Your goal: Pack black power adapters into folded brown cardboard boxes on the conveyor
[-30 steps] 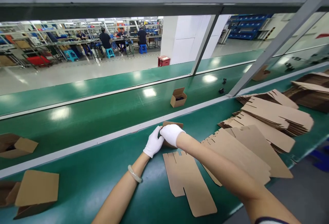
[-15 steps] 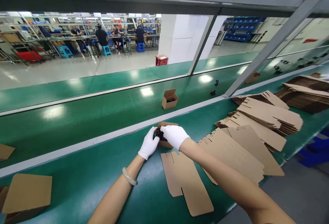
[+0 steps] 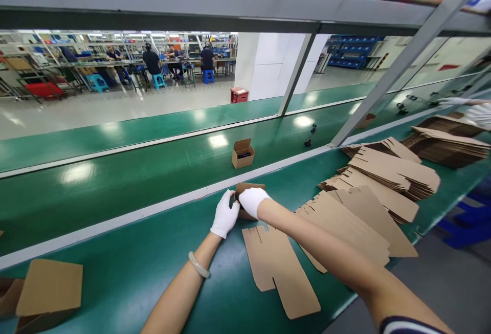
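A small open cardboard box stands on the green bench in front of me, its lid flap raised at the back. My left hand, in a white glove with a bangle on the wrist, grips the box's left side between thumb and fingers. Over the opening, my right hand, also white-gloved, reaches down inside. Its fingers are hidden, and the box's contents cannot be seen past it. Just below the box lies a flat, unfolded carton blank.
Stacked carton blanks cover the bench to the right. On the belt beyond the divider stands an open box with dark contents, with small black parts further right. Another cardboard box sits at lower left. A metal post slants at right.
My right hand has gone deeper into the box, and the black part seen between my hands is now hidden. The box on the belt has shifted left. Another person's gloved hand appears at far right.
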Action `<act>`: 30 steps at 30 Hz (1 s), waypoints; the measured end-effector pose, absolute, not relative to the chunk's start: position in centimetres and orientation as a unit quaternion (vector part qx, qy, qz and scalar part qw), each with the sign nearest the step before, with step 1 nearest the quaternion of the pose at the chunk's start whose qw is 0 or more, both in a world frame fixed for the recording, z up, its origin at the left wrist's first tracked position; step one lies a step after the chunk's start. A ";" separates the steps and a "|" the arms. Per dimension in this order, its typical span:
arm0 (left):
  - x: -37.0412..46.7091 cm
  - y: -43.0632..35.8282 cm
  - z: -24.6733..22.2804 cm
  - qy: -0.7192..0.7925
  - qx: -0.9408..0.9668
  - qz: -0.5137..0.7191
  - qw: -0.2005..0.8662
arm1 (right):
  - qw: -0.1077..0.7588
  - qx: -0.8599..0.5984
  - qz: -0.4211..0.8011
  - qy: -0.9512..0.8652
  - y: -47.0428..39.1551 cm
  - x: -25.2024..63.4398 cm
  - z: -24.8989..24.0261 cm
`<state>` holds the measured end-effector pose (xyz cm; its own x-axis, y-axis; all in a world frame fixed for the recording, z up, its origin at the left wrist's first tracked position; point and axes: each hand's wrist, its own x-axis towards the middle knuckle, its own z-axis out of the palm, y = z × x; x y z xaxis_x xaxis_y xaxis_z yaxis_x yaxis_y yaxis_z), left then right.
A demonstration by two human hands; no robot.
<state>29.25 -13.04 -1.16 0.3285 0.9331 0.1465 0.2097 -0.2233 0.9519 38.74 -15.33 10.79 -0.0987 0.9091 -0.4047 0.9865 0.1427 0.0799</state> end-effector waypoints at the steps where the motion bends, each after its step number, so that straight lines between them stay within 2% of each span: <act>1: 29.4 -13.1 -1.0 0.433 0.675 0.395 0.448 | 0.177 0.653 -0.096 0.731 -16.1 38.9 11.0; 5: 30.0 -12.8 -0.3 0.448 0.680 0.377 0.442 | 0.158 0.641 -0.087 0.746 -17.6 39.6 11.3; 15: 29.9 -13.3 -0.8 0.423 0.689 0.381 0.448 | 0.171 0.572 -0.149 0.788 -15.1 40.2 10.5; 20: 26.7 -10.1 -0.4 0.478 0.676 0.429 0.361 | -0.003 0.679 -0.125 0.723 -19.5 42.8 11.8; 21: 25.2 -8.9 -0.1 0.496 0.668 0.441 0.338 | -0.007 0.715 -0.136 0.685 -20.5 43.6 11.7; 26: 16.3 -2.4 1.7 0.606 0.599 0.473 0.226 | 0.160 0.808 -0.223 0.521 -23.5 45.4 9.0; 30: 11.2 0.5 1.9 0.664 0.527 0.462 0.261 | 0.157 0.820 -0.226 0.502 -23.3 44.9 6.7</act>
<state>11.19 0.51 1.93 -0.3075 0.9412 0.1400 0.4588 0.0177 0.8884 44.90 -23.28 6.68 0.3942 0.7513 -0.5294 0.8939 -0.4472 0.0310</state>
